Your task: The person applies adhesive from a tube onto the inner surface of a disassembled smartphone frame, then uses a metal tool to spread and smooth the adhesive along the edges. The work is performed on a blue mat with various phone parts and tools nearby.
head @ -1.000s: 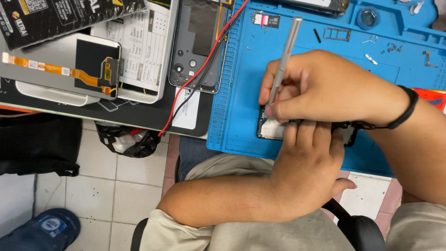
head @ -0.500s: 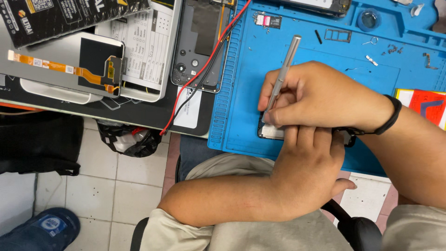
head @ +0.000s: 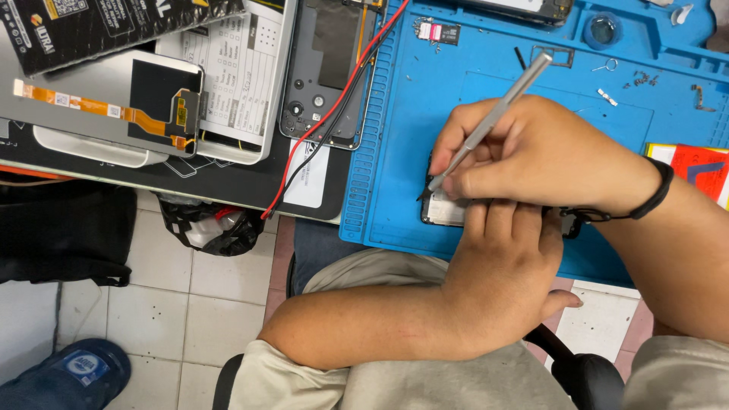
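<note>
Phone part (head: 444, 209) low on blue repair mat (head: 395, 152), pinned under left hand (head: 505, 266); metal spudger (head: 486, 121) pinched in right hand (head: 543, 156), tip at same corner as before, both hands unmoved.

phone (head: 444, 210) mostly hidden under hands, tool tip unclear

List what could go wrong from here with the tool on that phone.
1. The right hand presses the metal tool tip into the phone edge; a slip could gouge the parts inside or jab the left hand fingers holding it.
2. The phone sits near the mat front edge, so a hard push might slide it off.
3. Loose screws lie nearby on the mat; a sweeping arm may scatter them.
</note>
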